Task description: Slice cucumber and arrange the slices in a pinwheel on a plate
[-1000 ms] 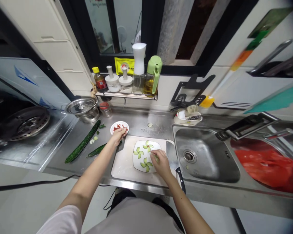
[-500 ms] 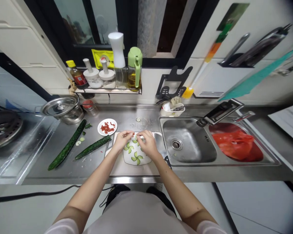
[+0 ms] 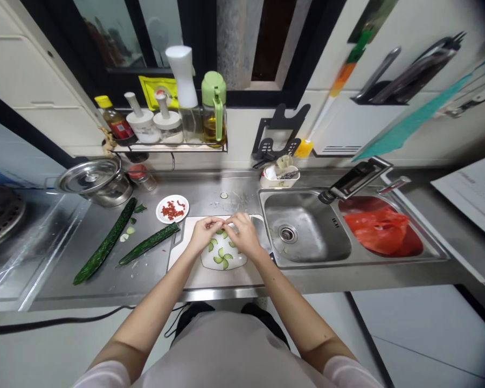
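My left hand point(image 3: 205, 234) is closed in a pinch over the far side of a white squarish plate point(image 3: 238, 261). Its fingertips meet those of my right hand point(image 3: 243, 233), also pinched; whatever small thing is between them is too small to make out. Below them, thin green cucumber slices point(image 3: 223, 258) lie on the plate in pinwheel shapes, partly hidden by my hands. The plate rests on a pale cutting board point(image 3: 189, 277). Left of the board, a small white dish point(image 3: 159, 209) holds chopped red bits point(image 3: 172, 210), which look like chili.
A cut cucumber point(image 3: 147, 245) and a longer cucumber point(image 3: 105, 242) lie left. A knife point(image 3: 272, 257) sits by the board's right edge, beside the sink point(image 3: 307, 231). A lidded pot point(image 3: 95, 183) stands behind; a red bag point(image 3: 378, 229) lies in the second basin.
My right fingertips have come together with the left ones over the plate's far side. The whole view has shifted slightly, with the counter's things appearing further left.
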The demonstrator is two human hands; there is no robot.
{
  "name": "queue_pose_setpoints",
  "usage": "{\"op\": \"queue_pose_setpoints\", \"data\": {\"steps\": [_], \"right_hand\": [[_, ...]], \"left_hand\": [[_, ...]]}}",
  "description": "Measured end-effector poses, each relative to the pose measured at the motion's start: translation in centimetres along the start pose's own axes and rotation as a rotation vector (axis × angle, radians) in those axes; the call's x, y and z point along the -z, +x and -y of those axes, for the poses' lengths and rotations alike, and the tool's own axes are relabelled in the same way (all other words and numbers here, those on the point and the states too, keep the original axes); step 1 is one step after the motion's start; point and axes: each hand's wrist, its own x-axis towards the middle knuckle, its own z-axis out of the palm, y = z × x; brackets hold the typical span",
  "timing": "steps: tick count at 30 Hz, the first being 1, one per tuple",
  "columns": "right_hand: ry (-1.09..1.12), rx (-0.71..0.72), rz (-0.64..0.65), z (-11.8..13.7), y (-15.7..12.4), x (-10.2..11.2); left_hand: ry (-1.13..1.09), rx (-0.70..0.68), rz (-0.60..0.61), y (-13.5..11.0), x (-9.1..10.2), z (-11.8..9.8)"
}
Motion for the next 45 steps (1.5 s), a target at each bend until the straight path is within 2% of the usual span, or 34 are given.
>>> {"op": "queue_pose_setpoints", "data": {"steps": [7,11,17,21,26,29,36,45], "right_hand": [[-0.012,-0.043,0.042,-0.2,-0.5,0.3],[-0.021,-0.076,0.049,-1.7,-1.3,0.7],[-0.098,-0.165,0.128,-5.5,-3.7,0.6],[-0.147,-0.201,0.22,-6.9,-5.2,-0.5],[-0.212,-0.214,0.275,-7.4,-5.9,-1.6],[-0.243,-0.213,0.294,-7.5,-5.9,-1.9],[-0.275,-0.206,0.32,-7.5,-5.9,-2.1],[-0.331,-0.201,0.34,-7.5,-5.9,-2.2]], "left_hand": [[-0.037,0.072,-0.011,-0.7,-0.8,0.3],[0.013,0.081,-0.04,-0.6,-0.9,1.6],[0.306,0.051,-0.075,-0.6,-0.7,4.4],[0.572,0.066,-0.047,-1.0,-1.3,5.2],[0.861,0.087,0.018,-1.3,-2.8,5.4],[0.959,0.129,0.037,-1.4,-3.7,5.5],[1.008,0.159,0.044,-1.3,-5.0,5.9],[1.036,0.161,0.051,-1.1,-5.5,6.4]]}}
